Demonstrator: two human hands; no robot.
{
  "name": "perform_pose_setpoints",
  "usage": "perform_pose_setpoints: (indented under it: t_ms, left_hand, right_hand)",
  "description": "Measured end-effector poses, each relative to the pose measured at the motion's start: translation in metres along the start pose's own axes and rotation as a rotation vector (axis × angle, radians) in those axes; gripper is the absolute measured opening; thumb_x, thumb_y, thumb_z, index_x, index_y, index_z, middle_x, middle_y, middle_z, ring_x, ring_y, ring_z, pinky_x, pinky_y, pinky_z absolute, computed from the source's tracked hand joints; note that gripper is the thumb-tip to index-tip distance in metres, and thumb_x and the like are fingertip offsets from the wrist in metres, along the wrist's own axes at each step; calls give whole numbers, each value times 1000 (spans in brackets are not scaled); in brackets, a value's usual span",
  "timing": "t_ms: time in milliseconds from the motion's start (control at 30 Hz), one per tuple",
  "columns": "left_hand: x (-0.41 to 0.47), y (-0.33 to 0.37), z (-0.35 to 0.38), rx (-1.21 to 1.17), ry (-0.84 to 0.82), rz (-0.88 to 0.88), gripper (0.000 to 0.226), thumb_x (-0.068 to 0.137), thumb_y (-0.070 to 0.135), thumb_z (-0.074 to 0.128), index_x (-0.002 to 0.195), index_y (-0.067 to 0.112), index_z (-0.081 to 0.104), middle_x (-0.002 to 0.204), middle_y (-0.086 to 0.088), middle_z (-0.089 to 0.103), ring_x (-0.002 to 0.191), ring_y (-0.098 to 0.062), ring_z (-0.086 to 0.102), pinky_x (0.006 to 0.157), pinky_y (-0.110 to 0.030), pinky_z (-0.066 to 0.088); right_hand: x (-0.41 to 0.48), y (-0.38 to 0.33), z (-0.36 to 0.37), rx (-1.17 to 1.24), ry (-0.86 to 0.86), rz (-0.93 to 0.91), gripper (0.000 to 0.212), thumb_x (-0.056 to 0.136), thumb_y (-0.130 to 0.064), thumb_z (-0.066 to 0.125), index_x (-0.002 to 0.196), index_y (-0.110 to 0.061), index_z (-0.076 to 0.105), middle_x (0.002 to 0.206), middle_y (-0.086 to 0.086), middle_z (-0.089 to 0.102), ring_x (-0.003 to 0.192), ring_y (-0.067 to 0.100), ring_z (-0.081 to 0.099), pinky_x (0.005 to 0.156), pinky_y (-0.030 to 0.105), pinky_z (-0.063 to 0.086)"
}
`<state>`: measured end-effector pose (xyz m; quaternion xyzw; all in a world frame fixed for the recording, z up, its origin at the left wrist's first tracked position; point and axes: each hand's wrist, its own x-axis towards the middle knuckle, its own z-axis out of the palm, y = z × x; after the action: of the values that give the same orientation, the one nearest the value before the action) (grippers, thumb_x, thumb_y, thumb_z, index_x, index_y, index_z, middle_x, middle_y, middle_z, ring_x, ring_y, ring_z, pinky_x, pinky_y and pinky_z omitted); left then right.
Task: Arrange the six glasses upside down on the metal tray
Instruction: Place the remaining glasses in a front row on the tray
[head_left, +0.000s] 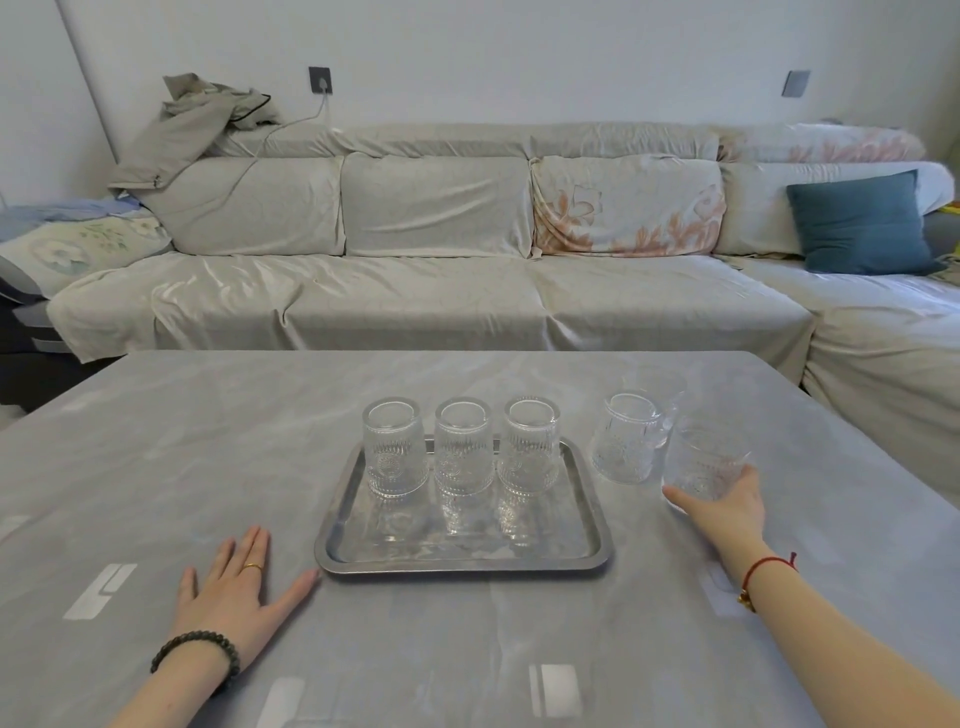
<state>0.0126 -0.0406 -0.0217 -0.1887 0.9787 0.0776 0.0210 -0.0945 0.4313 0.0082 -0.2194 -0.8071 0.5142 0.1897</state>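
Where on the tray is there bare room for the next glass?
The near half of the metal tray, between the row of three upturned glasses and the front rim, is bare. The back half is crowded. The right hand grips a glass off-tray.

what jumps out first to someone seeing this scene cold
Three patterned glasses stand upside down in a row along the far side of the metal tray at the middle of the grey table. Right of the tray, the right hand grips another glass, with two more glasses just behind it on the table. The left hand lies flat, left of the tray.
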Motion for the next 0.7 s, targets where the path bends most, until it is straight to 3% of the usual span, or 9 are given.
perform_pose_setpoints:
  t_ms: [133,267,367,467,700]
  left_hand:
    - [0,0,0,3,8,2,94,72,80,17,145,23,-1,156,10,1,144,-13,2,117,-44,5]
    - [-1,1,-1,0,10,6,92,75,78,19,145,22,0,157,9,0,144,-13,2,117,-44,5]
    - [-2,3,-2,-4,10,8,90,76,77,20,145,22,-1,157,8,0,144,-13,1,117,-44,4]
    - [-4,4,-4,-15,4,5,90,77,77,20,145,21,-1,157,8,-1,144,-14,0,117,-44,3]
    - [-7,6,-7,-40,-5,10,90,78,76,21,145,20,-2,157,6,-2,144,-14,-2,117,-44,0]
  right_hand:
    - [-12,-5,-7,11,-67,-35,84,57,-25,83,125,-15,35,128,11,51,114,30,50,92,40,42]
    - [-35,-25,-16,-23,-236,-211,86,58,-27,84,128,-15,36,124,5,50,111,24,49,91,36,42]
    - [-60,-55,-16,-41,-388,-367,71,57,-29,84,117,-20,48,109,-8,56,99,15,52,83,28,40]
    - [-85,-86,-3,-12,-523,-449,64,56,-26,84,113,-27,53,108,-9,58,96,4,56,75,19,49]
    - [-128,-136,58,-53,-544,-602,62,53,-37,81,108,-31,52,93,-23,53,87,-8,50,68,1,38]
